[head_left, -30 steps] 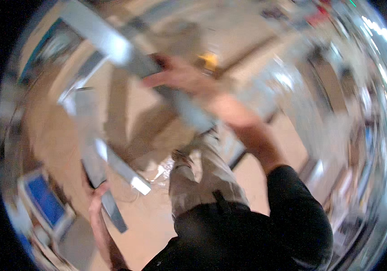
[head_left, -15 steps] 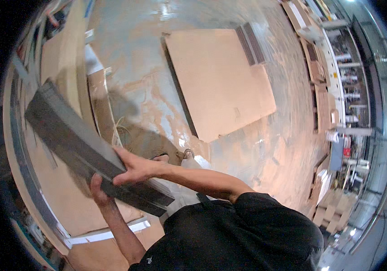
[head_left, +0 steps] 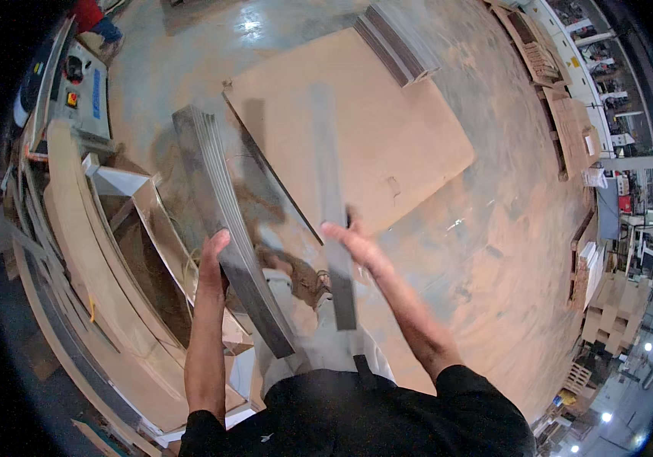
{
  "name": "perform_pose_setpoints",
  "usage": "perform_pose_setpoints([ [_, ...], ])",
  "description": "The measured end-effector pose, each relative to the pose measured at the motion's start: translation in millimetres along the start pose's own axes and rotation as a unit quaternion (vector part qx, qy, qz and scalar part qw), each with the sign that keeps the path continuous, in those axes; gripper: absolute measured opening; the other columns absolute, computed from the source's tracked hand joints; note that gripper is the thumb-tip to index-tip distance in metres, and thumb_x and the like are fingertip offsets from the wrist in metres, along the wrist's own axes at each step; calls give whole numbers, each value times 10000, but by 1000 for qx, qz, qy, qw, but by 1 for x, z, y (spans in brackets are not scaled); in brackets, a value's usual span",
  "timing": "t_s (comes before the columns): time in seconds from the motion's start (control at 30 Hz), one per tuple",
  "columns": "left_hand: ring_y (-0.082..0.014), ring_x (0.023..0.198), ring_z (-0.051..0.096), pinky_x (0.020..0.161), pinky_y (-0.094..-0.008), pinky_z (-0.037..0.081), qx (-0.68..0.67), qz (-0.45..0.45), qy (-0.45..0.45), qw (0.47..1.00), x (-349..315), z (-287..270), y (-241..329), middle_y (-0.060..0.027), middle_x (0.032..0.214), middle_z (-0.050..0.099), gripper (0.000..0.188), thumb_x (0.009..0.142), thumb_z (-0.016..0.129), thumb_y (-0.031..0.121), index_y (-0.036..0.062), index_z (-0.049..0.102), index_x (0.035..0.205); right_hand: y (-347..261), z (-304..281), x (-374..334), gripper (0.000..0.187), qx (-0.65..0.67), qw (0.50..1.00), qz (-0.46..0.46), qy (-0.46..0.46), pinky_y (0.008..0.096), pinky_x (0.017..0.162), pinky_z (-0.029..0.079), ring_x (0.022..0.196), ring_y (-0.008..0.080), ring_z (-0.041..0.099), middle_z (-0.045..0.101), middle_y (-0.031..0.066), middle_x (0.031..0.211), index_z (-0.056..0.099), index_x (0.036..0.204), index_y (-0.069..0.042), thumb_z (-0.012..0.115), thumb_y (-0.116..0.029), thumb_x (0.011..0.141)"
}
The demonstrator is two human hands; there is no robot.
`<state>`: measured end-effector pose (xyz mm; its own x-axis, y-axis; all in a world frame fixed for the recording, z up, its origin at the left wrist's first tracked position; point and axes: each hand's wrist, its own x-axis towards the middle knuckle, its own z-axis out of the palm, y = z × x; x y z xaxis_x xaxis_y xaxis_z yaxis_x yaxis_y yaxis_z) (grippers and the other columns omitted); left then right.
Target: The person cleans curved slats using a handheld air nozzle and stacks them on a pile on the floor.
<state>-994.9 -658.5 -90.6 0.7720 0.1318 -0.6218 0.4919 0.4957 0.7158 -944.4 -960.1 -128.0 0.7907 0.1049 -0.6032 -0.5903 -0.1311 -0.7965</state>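
My left hand grips a thick stack of long, narrow grey strips, whose layered edges show. It hangs tilted in front of my legs, its top end leaning left. My right hand holds a thinner grey strip or bundle, held nearly upright and apart from the left stack. Motion smears it, so I cannot tell how many pieces it has. Beyond it lies a broad brown board low on the floor. Similar grey strips rest in a pile at the board's far right edge.
At my left stands a workbench with a long tan panel and an open box-like frame. A control panel with a red button is at the far left, near another person's leg. Stacked brown boards line the right side.
Both hands held one grey bundle over the bench at left. They have moved right, away from the bench, and the bundle is now split between the two hands.
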Motion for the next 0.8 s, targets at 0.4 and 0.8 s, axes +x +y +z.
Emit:
perform_pose_setpoints([
  [0.4, -295, 1112, 566, 963, -425, 471, 185, 22, -106, 977, 400, 142, 73, -182, 1254, 557, 955, 725, 775, 414, 20, 342, 1480, -121, -162, 221, 839, -151, 969, 64, 187, 405, 854, 539, 1111, 272, 591, 573, 216, 1235, 369, 1397, 68, 804, -244, 752],
  [0.8, -452, 1316, 335, 1119, -570, 229, 788, 146, -65, 595, 826, 265, -112, -286, 1386, 379, 1207, 631, 800, 438, 125, 127, 1582, 5, -285, 483, 965, -144, 972, 66, 172, 397, 1023, 434, 1202, 308, 527, 533, 215, 1302, 308, 1453, 59, 844, -219, 700],
])
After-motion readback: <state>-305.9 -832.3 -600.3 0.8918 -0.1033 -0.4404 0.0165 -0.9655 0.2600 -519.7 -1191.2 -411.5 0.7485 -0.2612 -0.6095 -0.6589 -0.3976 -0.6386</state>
